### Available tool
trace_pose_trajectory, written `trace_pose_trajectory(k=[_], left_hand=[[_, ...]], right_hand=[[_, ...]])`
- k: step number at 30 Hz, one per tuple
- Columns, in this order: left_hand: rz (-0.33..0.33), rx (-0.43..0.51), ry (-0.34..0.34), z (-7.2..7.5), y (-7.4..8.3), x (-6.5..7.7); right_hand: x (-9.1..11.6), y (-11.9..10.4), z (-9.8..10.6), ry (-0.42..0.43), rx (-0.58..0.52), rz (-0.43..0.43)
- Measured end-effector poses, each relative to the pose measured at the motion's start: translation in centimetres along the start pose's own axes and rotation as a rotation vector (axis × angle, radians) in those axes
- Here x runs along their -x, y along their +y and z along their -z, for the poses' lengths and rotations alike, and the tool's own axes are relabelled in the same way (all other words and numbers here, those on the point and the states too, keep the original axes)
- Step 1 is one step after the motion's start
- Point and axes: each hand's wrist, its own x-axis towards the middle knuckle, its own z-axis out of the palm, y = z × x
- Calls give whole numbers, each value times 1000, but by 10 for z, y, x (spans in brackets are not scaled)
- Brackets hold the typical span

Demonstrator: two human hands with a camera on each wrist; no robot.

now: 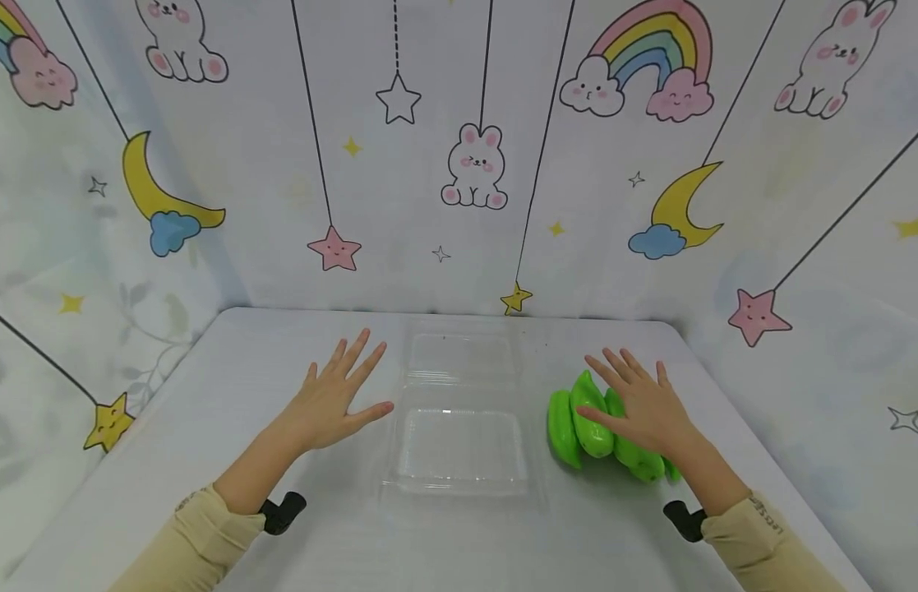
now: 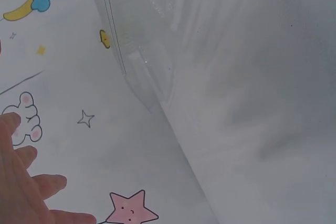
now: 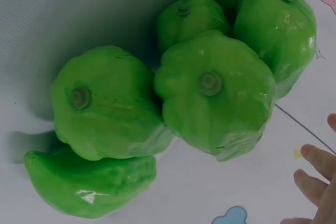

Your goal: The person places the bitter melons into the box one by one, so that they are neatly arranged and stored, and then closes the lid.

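Observation:
My left hand (image 1: 327, 404) is spread above the table, left of a clear plastic clamshell box (image 1: 462, 489), and holds nothing. Its fingers (image 2: 50, 184) show at the lower left in the left wrist view. With fingers spread too, my right hand (image 1: 645, 407) hovers over a cluster of glossy green, pepper-like pieces (image 1: 593, 419) and partly hides them in the head view. The right wrist view shows several of these lobed green pieces (image 3: 215, 95), some with a round stem stub; a curved, pointed one (image 3: 92, 184) lies at the cluster's end. The box lies opened flat, its two halves in line.
The white table (image 1: 459, 555) has its far edge against a printed cloth backdrop (image 1: 422, 189) with rabbits, moons and stars. Similar cloth hangs at both sides. Black straps with small mounts (image 1: 283, 513) sit at both wrists, beside beige sleeves (image 1: 200, 543).

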Motion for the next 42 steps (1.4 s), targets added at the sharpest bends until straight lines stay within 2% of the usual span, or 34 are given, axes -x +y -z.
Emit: trace_pose_trajectory(k=[5,12,21,28,42], left_hand=[[0,24,-6,-5,1,2],[0,114,-10,-15,5,6],[9,175,12,-31,4,10],[15,236,1,-40,4,12],[39,464,-45,-58,8,20]], right_hand=[[2,1,-3,-8,-6,-1],[7,3,-10,-22,-16,-2],[11,5,-15,-11,-29,8],[12,7,-21,-12,-48,8],[14,10,-33,-19,-40,1]])
